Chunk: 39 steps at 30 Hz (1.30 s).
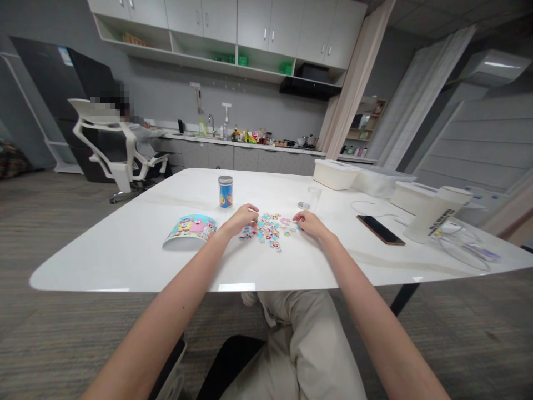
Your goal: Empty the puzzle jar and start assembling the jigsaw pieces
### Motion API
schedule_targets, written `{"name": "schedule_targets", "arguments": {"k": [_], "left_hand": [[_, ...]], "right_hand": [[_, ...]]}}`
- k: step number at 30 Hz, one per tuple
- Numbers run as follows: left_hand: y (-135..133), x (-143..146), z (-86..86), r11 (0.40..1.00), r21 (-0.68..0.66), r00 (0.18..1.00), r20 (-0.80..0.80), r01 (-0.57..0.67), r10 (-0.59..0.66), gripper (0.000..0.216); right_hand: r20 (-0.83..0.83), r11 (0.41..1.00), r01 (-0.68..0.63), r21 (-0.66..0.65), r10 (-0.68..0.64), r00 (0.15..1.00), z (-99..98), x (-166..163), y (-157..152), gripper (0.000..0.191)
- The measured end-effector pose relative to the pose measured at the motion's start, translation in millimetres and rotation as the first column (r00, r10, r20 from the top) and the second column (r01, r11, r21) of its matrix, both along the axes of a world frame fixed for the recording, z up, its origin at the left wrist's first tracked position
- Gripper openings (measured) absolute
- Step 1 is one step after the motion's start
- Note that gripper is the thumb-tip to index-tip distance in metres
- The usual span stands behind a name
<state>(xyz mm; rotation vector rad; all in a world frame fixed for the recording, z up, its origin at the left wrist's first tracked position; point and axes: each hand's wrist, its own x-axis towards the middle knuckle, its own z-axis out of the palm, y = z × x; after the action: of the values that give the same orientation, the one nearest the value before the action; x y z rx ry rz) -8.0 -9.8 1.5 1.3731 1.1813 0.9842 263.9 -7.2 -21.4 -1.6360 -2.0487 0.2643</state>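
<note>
Puzzle pieces [270, 229]: small, flat, many-coloured (pink, blue, yellow), spread in a loose scatter near the middle of the white table [125, 261], just ahead of the seated person. Pieces too small for any picture on them to be read.

Left hand [240, 218] is laid palm-down at the scatter's left edge, fingers curled loosely onto the pieces; whether a piece is pinched cannot be told. Right hand [308, 224] is laid at the right edge, fingers bent down onto the pieces; grip likewise cannot be told.

A curled cartoon picture sheet [190, 229] is seen left of the left hand. A small blue tube with a grey lid [225, 191] stands upright behind the pieces. A dark phone [380, 229] lies flat to the right, white containers [335, 173] beyond it.

Table glossy, rounded corners. Floor grey. Kitchen counter [250, 145] and wall cabinets at the back; another person is seated in a white chair [110, 147] at far left.
</note>
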Motion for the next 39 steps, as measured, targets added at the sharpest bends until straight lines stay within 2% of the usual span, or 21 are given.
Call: {"name": "schedule_targets", "arguments": {"k": [6, 12, 14, 17, 21, 24, 29, 34, 39], "left_hand": [[1, -9, 1.8, 0.995, 0.045, 0.993, -0.079, -0.086, 0.089, 0.025], [4, -17, -2.6, 0.987, 0.155, 0.982, -0.179, -0.040, 0.068, 0.025], [4, -19, -3.8, 0.982, 0.188, 0.986, -0.164, 0.001, 0.030, 0.024], [4, -23, -4.8, 0.975, 0.216, 0.993, -0.114, 0.047, -0.023, 0.025], [5, -26, -7.5, 0.970, 0.235, 0.994, -0.093, 0.070, -0.049, 0.029], [7, -29, -10.4, 0.967, 0.252, 0.992, -0.123, 0.026, 0.005, 0.033], [8, -30, -11.0, 0.963, 0.267, 0.983, -0.165, -0.033, 0.080, 0.033], [10, -27, -9.1, 0.947, 0.288, 0.962, -0.185, -0.139, 0.198, 0.028], [16, -24, -9.6, 0.900, 0.344, 0.907, -0.226, -0.268, 0.356, 0.025]], "right_hand": [[-0.049, 0.999, -0.008, -0.041, 0.006, 0.999, 0.9, -4, 1, 0.032], [-0.193, 0.995, -0.068, -0.074, 0.053, 0.980, 3.6, -12, 3, 0.041], [-0.149, 0.996, -0.040, -0.076, 0.028, 0.988, 6.2, -11, 2, 0.043], [0.004, 0.990, 0.015, -0.137, -0.015, 1.000, 12.1, -10, -3, 0.042], [0.144, 0.976, -0.036, -0.216, 0.068, 0.987, 20.9, -12, -11, 0.039], [0.189, 0.968, -0.076, -0.238, 0.123, 0.974, 23.9, -14, -15, 0.040], [0.196, 0.975, -0.055, -0.217, 0.098, 0.976, 20.0, -16, -14, 0.041], [0.112, 0.988, -0.050, -0.149, 0.067, 0.991, 14.4, -17, -11, 0.040], [-0.029, 0.993, -0.038, -0.112, 0.035, 0.999, 7.6, -21, -7, 0.029]]}}
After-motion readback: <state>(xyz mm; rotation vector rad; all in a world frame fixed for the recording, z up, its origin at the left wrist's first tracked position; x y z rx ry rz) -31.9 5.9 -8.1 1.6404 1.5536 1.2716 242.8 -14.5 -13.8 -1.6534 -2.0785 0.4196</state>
